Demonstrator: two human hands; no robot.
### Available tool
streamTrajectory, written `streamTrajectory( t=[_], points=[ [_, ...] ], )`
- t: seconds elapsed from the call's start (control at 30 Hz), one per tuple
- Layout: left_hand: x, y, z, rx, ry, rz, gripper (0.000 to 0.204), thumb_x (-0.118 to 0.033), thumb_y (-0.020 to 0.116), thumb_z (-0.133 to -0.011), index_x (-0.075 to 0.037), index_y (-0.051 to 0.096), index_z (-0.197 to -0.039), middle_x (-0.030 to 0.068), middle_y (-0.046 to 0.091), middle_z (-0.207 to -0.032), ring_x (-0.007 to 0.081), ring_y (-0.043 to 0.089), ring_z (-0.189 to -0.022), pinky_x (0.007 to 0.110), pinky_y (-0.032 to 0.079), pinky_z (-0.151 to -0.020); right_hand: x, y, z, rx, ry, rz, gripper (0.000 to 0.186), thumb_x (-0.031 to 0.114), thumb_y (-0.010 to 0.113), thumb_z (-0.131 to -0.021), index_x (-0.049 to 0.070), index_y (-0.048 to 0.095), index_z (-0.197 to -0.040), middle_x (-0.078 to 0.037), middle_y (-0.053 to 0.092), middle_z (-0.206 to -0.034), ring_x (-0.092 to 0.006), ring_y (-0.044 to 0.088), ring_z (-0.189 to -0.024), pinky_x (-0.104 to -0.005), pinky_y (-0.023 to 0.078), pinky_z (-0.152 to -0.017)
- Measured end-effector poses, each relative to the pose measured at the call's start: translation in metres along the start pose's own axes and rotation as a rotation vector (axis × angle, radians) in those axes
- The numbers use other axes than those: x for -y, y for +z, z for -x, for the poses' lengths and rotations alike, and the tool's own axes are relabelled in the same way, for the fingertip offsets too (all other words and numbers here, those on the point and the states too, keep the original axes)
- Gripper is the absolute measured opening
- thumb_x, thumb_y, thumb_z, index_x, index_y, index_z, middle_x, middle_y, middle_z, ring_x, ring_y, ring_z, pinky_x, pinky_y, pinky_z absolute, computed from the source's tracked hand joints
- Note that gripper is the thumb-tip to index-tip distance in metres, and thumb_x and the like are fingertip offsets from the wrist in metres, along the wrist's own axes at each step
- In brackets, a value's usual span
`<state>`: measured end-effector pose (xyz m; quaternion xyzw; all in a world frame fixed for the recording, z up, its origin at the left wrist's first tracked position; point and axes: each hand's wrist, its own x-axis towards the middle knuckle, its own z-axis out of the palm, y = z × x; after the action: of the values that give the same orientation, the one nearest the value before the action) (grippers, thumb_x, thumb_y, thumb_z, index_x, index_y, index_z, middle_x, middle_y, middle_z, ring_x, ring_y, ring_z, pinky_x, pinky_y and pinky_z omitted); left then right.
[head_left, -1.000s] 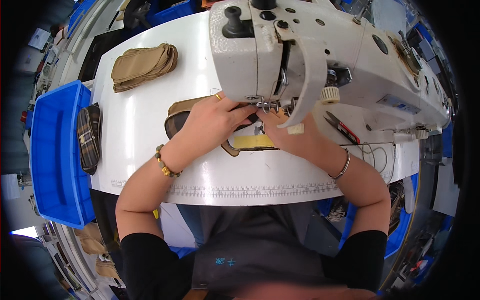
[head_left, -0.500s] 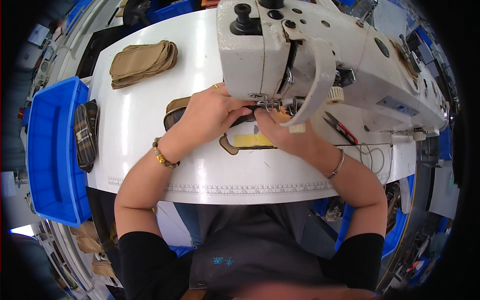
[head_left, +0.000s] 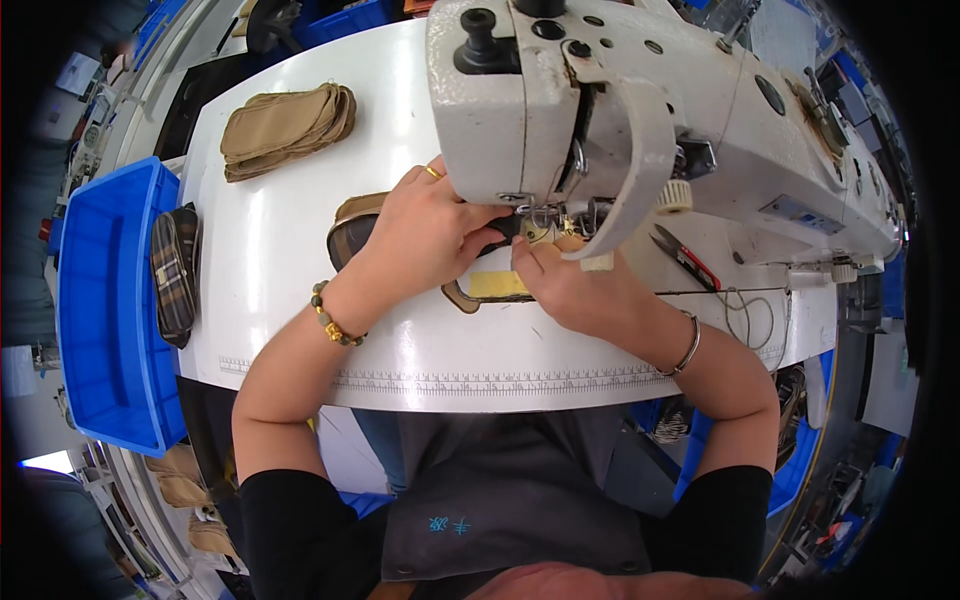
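A brown plaid fabric pouch (head_left: pixel 345 243) with a tan edge lies left of the sewing machine's needle area, mostly covered by my left hand (head_left: pixel 425 232). That hand's thumb and fingers pinch the pouch's dark edge beside the presser foot (head_left: pixel 540 212). My right hand (head_left: pixel 572 288) is curled just right of the same edge, its fingertips close together below the foot; what they hold is hidden. Under the hands, a tan curved fabric piece (head_left: pixel 460 297) shows next to a yellow patch (head_left: pixel 498 284) on the machine bed. The white sewing machine (head_left: pixel 490 120) overhangs both hands.
A stack of tan fabric pieces (head_left: pixel 288 130) lies at the back left. A plaid pouch (head_left: pixel 175 275) stands at the table's left edge beside a blue bin (head_left: pixel 115 310). Red-and-black thread snips (head_left: pixel 685 258) and loose thread (head_left: pixel 745 315) lie right. A ruler strip (head_left: pixel 450 382) runs along the front.
My right hand's fingertips have drawn slightly down and away from the presser foot, baring the metal plate there. My left hand keeps its pinch on the pouch's edge.
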<state>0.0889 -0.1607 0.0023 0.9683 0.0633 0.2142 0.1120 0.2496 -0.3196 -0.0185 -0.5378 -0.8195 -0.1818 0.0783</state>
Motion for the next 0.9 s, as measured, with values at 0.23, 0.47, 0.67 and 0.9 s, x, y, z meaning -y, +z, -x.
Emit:
streamTrajectory(
  t=[0.23, 0.47, 0.67, 0.9],
  points=[
    [0.0, 0.004, 0.001, 0.016, -0.095, 0.073, 0.029, -0.019, 0.082, -0.069, -0.012, 0.079, -0.096, 0.0087, 0.072, -0.084, 0.0283, 0.067, -0.079, 0.036, 0.054, -0.071, 0.008, 0.003, 0.007, 0.099, 0.056, 0.067, 0.039, 0.012, 0.061, -0.078, 0.002, 0.067, -0.115, -0.002, 0.065, -0.079, -0.0166, 0.067, -0.077, -0.0335, 0.054, -0.067],
    [-0.007, -0.003, -0.006, 0.056, -0.14, -0.017, 0.027, -0.021, 0.082, -0.07, -0.015, 0.079, -0.097, 0.0057, 0.072, -0.081, 0.0275, 0.067, -0.076, 0.037, 0.054, -0.068, 0.001, 0.023, 0.009, 0.019, 0.125, -0.103, 0.037, 0.011, 0.063, -0.082, -0.003, 0.063, -0.116, -0.012, 0.066, -0.071, -0.0264, 0.067, -0.062, -0.0375, 0.053, -0.055],
    [-0.002, -0.001, -0.008, 0.0, -0.107, -0.008, 0.027, -0.021, 0.081, -0.072, -0.021, 0.079, -0.099, 0.0037, 0.071, -0.082, 0.027, 0.066, -0.077, 0.037, 0.053, -0.066, 0.002, 0.021, 0.007, 0.068, 0.172, -0.055, 0.032, 0.009, 0.059, -0.087, 0.003, 0.066, -0.118, 0.001, 0.066, -0.081, -0.0164, 0.068, -0.074, -0.0316, 0.051, -0.06],
    [0.0, -0.003, -0.011, -0.004, -0.1, -0.011, 0.023, -0.021, 0.08, -0.073, -0.019, 0.077, -0.096, 0.005, 0.07, -0.082, 0.0276, 0.066, -0.078, 0.038, 0.053, -0.065, 0.0, 0.014, 0.005, 0.075, 0.128, 0.072, 0.034, 0.01, 0.057, -0.084, 0.004, 0.068, -0.117, 0.003, 0.063, -0.075, -0.0138, 0.062, -0.065, -0.0284, 0.045, -0.053]
  ],
)
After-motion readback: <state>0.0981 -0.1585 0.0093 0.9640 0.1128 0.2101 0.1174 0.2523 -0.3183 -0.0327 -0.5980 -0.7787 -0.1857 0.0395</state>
